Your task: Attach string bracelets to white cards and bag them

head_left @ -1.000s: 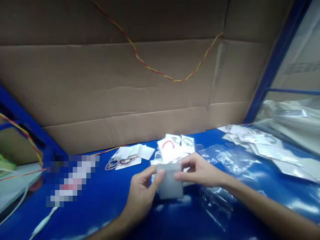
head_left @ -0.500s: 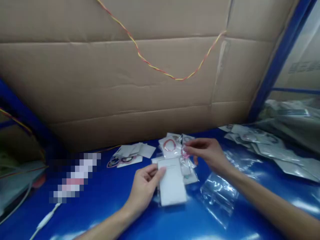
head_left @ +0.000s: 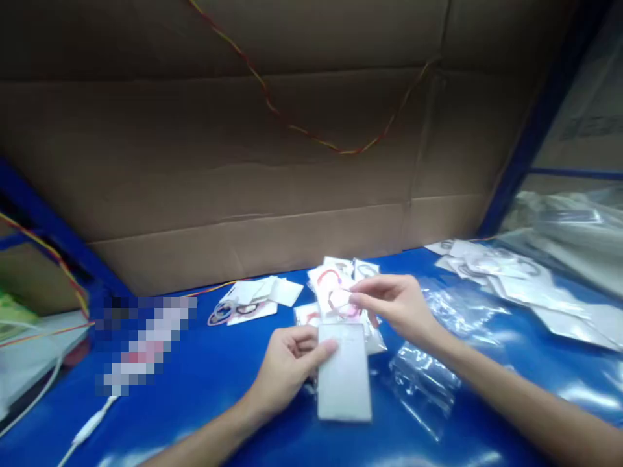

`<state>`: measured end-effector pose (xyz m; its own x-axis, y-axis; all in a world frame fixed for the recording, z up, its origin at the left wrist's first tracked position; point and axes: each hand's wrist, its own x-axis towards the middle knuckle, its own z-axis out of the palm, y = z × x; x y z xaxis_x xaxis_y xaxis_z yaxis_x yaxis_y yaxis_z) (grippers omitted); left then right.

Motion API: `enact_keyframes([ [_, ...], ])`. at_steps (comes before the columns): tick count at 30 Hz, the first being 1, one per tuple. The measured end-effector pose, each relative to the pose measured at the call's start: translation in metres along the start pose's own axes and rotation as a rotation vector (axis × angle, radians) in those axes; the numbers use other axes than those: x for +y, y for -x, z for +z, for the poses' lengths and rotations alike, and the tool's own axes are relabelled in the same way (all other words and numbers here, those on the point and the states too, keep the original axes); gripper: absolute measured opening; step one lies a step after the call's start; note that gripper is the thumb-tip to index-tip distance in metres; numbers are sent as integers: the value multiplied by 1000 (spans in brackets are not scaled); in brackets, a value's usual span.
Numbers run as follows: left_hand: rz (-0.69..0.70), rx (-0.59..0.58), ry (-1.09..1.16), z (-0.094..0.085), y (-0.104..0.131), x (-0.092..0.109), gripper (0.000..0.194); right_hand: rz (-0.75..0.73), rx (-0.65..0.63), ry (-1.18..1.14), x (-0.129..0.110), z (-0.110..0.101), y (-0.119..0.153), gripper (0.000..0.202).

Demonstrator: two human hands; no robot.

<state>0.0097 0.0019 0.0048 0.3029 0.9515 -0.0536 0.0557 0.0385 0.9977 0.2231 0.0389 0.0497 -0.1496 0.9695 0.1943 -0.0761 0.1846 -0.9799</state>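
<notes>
My left hand (head_left: 294, 360) is closed on a blank white card (head_left: 344, 379), the thumb lying flat on its upper left part. The card stands tilted above the blue table. Just beyond its top edge, my right hand (head_left: 389, 301) pinches with thumb and forefinger. Something small and pale may be in that pinch, but blur hides what it is. Behind both hands lies a pile of clear packets with white cards (head_left: 325, 275), one with a red loop on it. The right fingertips overlap this pile in view.
Several white cards with dark loops (head_left: 263, 292) lie to the left. Clear plastic bags (head_left: 428, 370) lie right of the card. A stack of bagged cards (head_left: 525, 279) is at the far right. A cardboard wall (head_left: 253, 168) closes off the back; a twisted wire (head_left: 311, 136) hangs across it.
The white card has moved slightly right and toward me with my left hand. My right hand has shifted a little left and down, toward the card's top. The scene looks darker.
</notes>
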Motion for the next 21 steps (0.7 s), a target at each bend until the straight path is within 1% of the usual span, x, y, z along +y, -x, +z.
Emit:
enact_keyframes([
  [3, 3, -8, 58, 2, 1, 3, 36, -47, 122, 61, 3, -1, -1, 44],
  [5, 31, -27, 109, 4, 2, 7, 33, -51, 183, 98, 2, -3, -3, 44],
  [8, 58, -54, 192, 7, 4, 10, 35, -6, 180, 131, 0, -8, -6, 45],
  [10, 60, -62, 229, 8, 5, 10, 45, 19, 139, 146, 0, -9, -8, 43],
  [12, 56, -67, 227, 8, 6, 10, 52, 61, 57, 154, 1, -9, -8, 42],
  [14, 64, -70, 198, 7, 7, 8, 50, 123, -31, 129, 5, -7, -8, 42],
  [16, 63, -80, 180, 7, 7, 7, 47, 177, -114, 39, 8, -5, -7, 44],
  [19, 63, -88, 165, 7, 6, 6, 44, 218, -183, -95, 10, -3, -6, 48],
  [21, 63, -87, 151, 6, 6, 5, 44, 243, -215, -133, 10, -3, -5, 48],
])
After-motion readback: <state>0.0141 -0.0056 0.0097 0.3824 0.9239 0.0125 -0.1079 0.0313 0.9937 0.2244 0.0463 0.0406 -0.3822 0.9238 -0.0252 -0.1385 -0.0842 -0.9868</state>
